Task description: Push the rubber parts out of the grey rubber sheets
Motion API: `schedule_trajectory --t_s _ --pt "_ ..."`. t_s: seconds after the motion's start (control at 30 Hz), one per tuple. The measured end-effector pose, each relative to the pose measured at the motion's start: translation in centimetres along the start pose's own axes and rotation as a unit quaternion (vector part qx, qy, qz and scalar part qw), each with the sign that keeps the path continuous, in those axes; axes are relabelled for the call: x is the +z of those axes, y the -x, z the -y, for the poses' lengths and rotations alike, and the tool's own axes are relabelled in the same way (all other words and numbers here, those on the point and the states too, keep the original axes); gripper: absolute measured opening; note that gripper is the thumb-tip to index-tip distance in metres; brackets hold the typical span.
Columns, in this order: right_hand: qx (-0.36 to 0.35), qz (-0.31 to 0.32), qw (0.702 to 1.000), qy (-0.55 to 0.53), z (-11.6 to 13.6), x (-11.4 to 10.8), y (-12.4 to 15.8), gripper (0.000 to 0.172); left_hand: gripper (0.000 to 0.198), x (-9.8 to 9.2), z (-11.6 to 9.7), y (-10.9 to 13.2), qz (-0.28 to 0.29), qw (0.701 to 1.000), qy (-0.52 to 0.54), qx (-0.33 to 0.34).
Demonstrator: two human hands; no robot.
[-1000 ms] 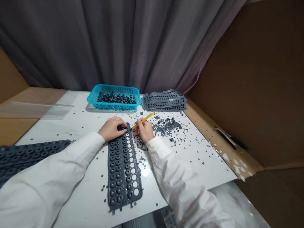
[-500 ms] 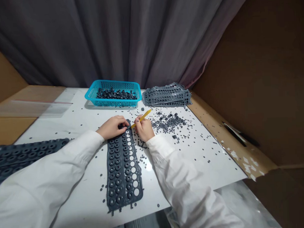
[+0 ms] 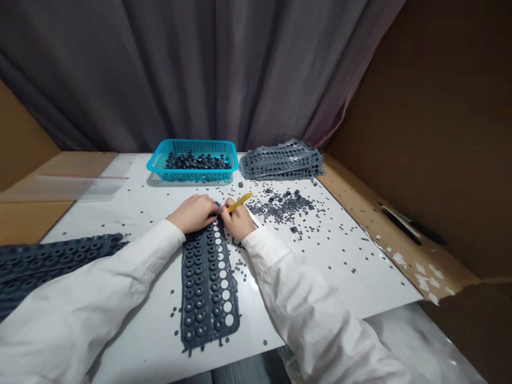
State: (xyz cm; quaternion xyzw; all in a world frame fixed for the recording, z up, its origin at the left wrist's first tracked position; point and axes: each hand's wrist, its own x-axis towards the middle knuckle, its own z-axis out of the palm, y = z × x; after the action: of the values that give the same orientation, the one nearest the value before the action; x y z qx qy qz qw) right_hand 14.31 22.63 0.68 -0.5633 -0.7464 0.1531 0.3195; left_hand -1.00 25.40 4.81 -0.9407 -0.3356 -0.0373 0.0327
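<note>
A dark rubber sheet [image 3: 206, 283] with rows of round rings lies lengthwise before me; its right column shows white round holes. My left hand [image 3: 194, 214] is closed at the sheet's far end, its fingertips pinching the sheet's dark edge or a piece there. Beside it my right hand [image 3: 239, 219] grips a yellow stick [image 3: 240, 202], which points up and to the right. Fingertips of both hands nearly meet, and what lies between them is too small to make out.
A blue basket [image 3: 192, 174] of small dark pieces stands at the back, beside stacked perforated sheets [image 3: 280, 160]. Scattered dark bits [image 3: 285, 206] lie right. More ringed sheets [image 3: 52, 259] are left, near a clear bag [image 3: 66, 187]. Black pens or tools [image 3: 402, 226] rest far right.
My right hand has come closer to my left, and the yellow stick has shifted slightly and lies flatter. My left fingers have closed over the sheet's far end. The view has shifted slightly.
</note>
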Motion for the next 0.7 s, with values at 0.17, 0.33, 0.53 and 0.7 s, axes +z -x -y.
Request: schedule_trajectory --t_s 0.17,0.33,0.53,0.7 --pt "0.013 -0.002 1.0 0.0 -0.6 0.3 -0.3 0.013 0.01 0.3 -0.1 -0.2 0.005 0.998 -0.044 0.037" --pt "0.025 0.001 1.0 0.001 -0.5 0.2 -0.4 0.011 0.015 1.2 -0.2 -0.1 -0.015 0.998 -0.053 0.043" --pt "0.03 0.009 0.999 -0.005 -0.2 -0.1 -0.4 0.01 0.017 2.0 0.7 0.7 -0.055 0.998 0.005 0.012" --pt "0.035 0.009 0.999 -0.022 0.0 -0.2 -0.5 0.011 0.019 2.5 1.4 1.3 -0.075 0.994 0.072 -0.019"
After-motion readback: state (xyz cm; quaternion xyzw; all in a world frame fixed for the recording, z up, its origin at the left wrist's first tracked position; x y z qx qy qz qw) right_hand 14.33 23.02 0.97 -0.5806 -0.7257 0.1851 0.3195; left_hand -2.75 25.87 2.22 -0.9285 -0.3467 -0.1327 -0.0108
